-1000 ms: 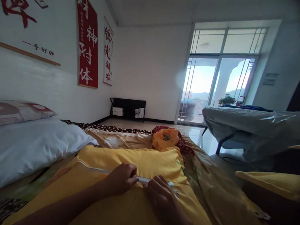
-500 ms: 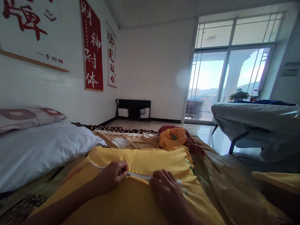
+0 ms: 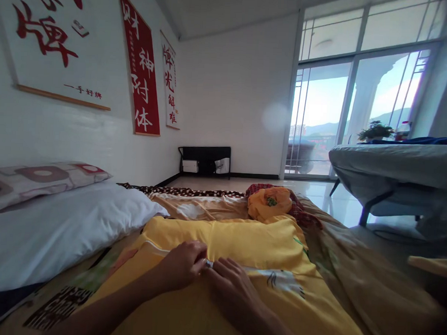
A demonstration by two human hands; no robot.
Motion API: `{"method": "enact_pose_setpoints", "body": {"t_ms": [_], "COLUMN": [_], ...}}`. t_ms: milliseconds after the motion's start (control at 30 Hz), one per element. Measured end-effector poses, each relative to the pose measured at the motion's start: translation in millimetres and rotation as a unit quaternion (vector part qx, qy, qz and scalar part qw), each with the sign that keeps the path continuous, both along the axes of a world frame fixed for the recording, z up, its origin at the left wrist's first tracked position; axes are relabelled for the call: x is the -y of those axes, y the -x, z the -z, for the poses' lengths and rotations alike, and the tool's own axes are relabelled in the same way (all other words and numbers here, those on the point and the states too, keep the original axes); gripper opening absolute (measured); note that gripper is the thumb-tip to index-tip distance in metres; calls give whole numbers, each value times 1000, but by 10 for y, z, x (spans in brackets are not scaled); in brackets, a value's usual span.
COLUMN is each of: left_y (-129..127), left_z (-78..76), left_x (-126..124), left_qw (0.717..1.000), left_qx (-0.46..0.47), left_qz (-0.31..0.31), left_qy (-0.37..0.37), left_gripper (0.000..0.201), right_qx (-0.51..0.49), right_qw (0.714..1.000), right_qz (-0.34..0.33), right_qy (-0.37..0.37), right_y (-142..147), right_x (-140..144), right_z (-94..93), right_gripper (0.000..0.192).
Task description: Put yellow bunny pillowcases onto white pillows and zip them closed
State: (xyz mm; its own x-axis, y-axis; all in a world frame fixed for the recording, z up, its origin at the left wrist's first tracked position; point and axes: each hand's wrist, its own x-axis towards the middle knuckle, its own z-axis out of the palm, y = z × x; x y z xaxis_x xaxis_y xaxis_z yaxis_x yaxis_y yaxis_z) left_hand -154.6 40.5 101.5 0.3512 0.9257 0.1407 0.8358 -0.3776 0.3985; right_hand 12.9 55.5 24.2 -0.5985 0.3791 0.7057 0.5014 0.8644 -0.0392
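Note:
A yellow pillowcase [image 3: 158, 313] with a white printed patch lies in front of me on the bed, looking filled out. Across it runs a white zipper [image 3: 155, 246]. My left hand [image 3: 184, 264] has its fingers pinched on the zipper near the middle. Close beside it, my right hand [image 3: 233, 284] is closed with curled fingers on the same seam. Between the fingertips a small shiny bit shows, perhaps the zipper pull. The fingers hide most of that spot.
White pillow [image 3: 76, 230] and patterned pillow [image 3: 41, 179] lie at left. Beyond the pillowcase sit a bundled orange cloth [image 3: 270, 201] and red plaid cloth [image 3: 306, 215]. A plastic-covered table [image 3: 394, 165] stands right; a black rack [image 3: 205, 154] stands by the far wall.
My right hand has slid left along the zipper, closing the gap to my left hand. The left hand keeps its pinch. The whole view has shifted slightly.

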Motion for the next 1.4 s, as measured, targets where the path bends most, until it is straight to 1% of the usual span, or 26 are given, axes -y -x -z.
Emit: {"method": "enact_pose_setpoints", "body": {"t_ms": [100, 233, 300, 367, 433, 500, 633, 733, 833, 900, 967, 1100, 1200, 1267, 1333, 1400], "left_y": [36, 127, 174, 218, 262, 309, 409, 503, 646, 769, 900, 1121, 1228, 1280, 1322, 1358], "left_z": [23, 49, 57, 64, 73, 79, 55, 21, 14, 23, 37, 68, 91, 105, 117, 124], "left_x": [-25, -25, -13, -5, -4, -7, 0, 13, 11, 1, -10, -22, -34, -53, -79, -101], "left_qw": [1000, 998, 997, 996, 996, 996, 996, 996, 996, 995, 996, 996, 995, 994, 993, 993], "left_qx": [15, 47, 65, 77, 81, 79, 72, 63, 58, 58, 52, 35, 16, 10, 15, 19], "left_qz": [7, 10, 12, 7, -3, -13, -31, -45, -66, -70, -69, -78, -98, -110, -116, -115], "left_qy": [12, 29, 40, 46, 43, 35, 36, 39, 30, 28, 27, 0, -11, -17, -18, -12], "left_gripper": [12, 13, 13, 13, 15, 16, 19, 19, 21, 23, 23, 23, 26, 26, 25, 24], "right_qx": [26, 68, 83, 104, 124, 134, 146, 160, 175, 178, 179, 178, 154, 133, 125, 135], "right_qw": [999, 994, 992, 991, 989, 989, 988, 987, 984, 984, 983, 981, 985, 988, 990, 989], "right_qz": [-3, 16, 16, 16, 18, 18, 7, 2, 1, -7, -20, -35, -22, -8, 3, 6], "right_qy": [-38, -81, -91, -88, -77, -64, -42, -24, -11, 1, 22, 68, 75, 73, 68, 58], "right_y": [-11, -2, -7, -17, -26, -31, -33, -30, -26, -23, -20, 7, 83, 184, 335, 531], "right_x": [14, 31, 40, 45, 44, 36, 22, 22, 23, 21, 23, 47, 64, 60, 43, 22], "right_z": [-34, -75, -72, -61, -53, -55, -95, -136, -164, -179, -205, -291, -336, -331, -303, -271], "right_gripper": [21, 10, 12, 19, 27, 31, 30, 26, 18, 17, 18, 23, 22, 24, 24, 19]}}
